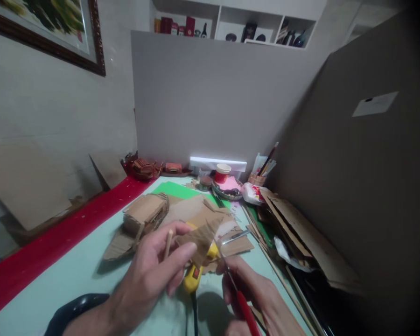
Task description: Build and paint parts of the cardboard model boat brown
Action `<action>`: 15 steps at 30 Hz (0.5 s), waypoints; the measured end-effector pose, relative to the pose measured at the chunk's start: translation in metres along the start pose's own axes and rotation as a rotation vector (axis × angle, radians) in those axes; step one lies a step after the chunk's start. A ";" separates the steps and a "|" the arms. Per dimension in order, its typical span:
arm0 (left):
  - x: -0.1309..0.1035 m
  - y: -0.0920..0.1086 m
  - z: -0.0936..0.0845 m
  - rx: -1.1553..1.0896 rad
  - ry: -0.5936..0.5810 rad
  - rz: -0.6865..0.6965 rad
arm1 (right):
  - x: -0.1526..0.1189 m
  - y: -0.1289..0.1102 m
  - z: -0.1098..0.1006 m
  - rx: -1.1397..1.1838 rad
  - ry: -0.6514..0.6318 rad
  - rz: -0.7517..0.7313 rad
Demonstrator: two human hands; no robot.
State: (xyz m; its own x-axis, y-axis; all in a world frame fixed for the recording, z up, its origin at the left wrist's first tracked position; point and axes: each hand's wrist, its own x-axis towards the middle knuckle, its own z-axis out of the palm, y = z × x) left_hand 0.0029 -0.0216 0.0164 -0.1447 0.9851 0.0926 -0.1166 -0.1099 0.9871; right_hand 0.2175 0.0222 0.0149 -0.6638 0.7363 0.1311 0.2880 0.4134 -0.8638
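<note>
Between thumb and fingers, my left hand (157,268) grips a small brown piece of cardboard (201,240); a short thin stick (168,244) also sticks up from between its fingers. My right hand (254,289) is closed around a red-handled tool (244,305), whose narrow metal end points up toward the cardboard piece's right edge. Below the piece, a yellow tool (192,279) with a dark cord lies on the table, partly hidden. To the left stands a cardboard boat model (145,212). A metal cutter (236,237) rests on flat cardboard just beyond my hands.
The pale green table (77,275) has a red border on the left. Cardboard sheets (301,233) and thin strips line the right side. Farther back are a red cup (223,172), a round tray (227,192), a pen holder (257,178) and small boat models (174,169).
</note>
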 end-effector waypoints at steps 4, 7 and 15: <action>-0.001 0.003 0.005 0.059 -0.028 -0.040 | 0.001 -0.002 0.004 -0.081 0.079 -0.095; 0.000 0.005 0.008 0.086 0.038 -0.046 | 0.003 -0.003 0.005 -0.102 0.120 -0.114; -0.001 0.004 0.011 0.159 0.140 0.043 | 0.000 -0.008 0.004 -0.110 0.105 -0.104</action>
State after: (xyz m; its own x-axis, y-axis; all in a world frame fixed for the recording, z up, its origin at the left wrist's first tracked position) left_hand 0.0130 -0.0220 0.0218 -0.2827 0.9508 0.1267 0.0471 -0.1182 0.9919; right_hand 0.2126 0.0167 0.0200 -0.6201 0.7360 0.2715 0.2991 0.5418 -0.7855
